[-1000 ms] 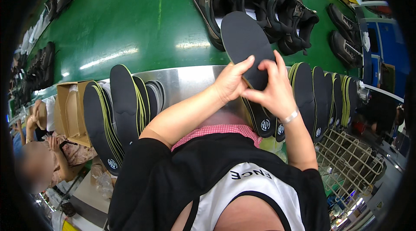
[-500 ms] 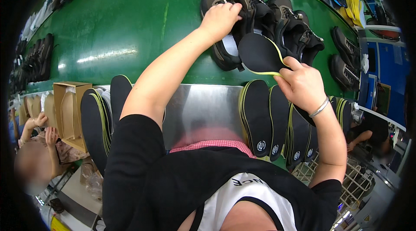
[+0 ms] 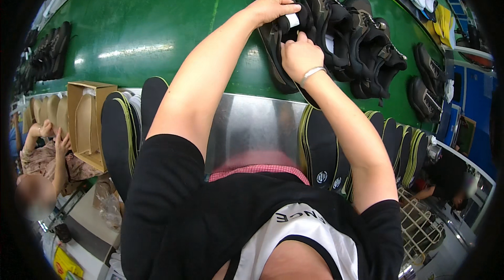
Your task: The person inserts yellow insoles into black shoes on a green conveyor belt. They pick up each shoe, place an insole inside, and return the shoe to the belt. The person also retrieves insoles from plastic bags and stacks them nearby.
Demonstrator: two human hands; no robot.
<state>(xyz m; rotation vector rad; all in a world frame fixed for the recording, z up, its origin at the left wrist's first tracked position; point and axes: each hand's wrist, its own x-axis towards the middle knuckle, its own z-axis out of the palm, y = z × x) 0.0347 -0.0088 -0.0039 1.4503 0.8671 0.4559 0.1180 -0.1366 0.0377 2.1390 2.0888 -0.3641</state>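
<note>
On the green table stands a black-brown lace-up shoe [image 3: 271, 51], toe pointing away from me, the leftmost of a row. My left hand [image 3: 272, 8] is closed on its tongue, pinching beside a white label [image 3: 292, 20]. Inside the shoe's opening, my right hand [image 3: 303, 58] has its fingers closed on a black insole with a yellow edge [image 3: 310, 100]. Most of that insole is hidden by the hand and the shoe; only its heel end shows below the wrist.
More black shoes [image 3: 324, 12] stand right of this one. Stacks of black insoles [image 3: 321, 143] line the near metal edge [image 3: 252, 122], with others [image 3: 119, 138] at left beside a cardboard box [image 3: 86, 122]. A co-worker [image 3: 50, 154] sits at far left.
My right hand has carried the insole leftward from over the neighbouring shoes into the leftmost shoe's opening. My left hand now holds the tongue back, its white label showing.
</note>
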